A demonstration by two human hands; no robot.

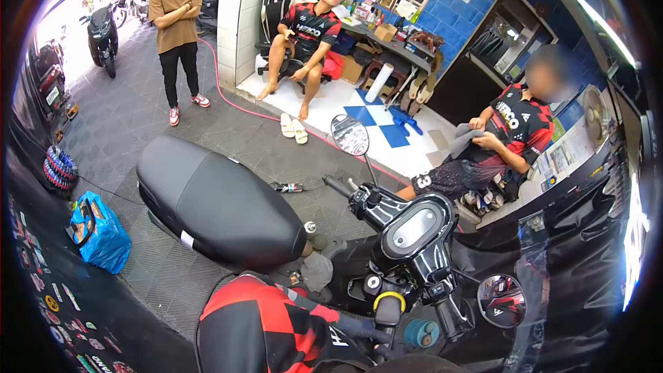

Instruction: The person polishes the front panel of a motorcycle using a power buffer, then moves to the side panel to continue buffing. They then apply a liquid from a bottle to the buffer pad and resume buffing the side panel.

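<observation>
gripping the scooter's grip (388, 311), one gloved hand (362, 331) closes on it; the other hands' state i cannot tell. scooter (414, 235) looks heavy, rigid.

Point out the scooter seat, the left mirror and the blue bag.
scooter seat (217, 200), head view, middle of the black cushion
left mirror (350, 135), head view, centre of the glass
blue bag (103, 238), head view, front of the plastic

blocked: seat (214, 200), handlebar (414, 235) | free: floor (131, 117) left

Head view, steeply down over scooter (290, 235)
</observation>
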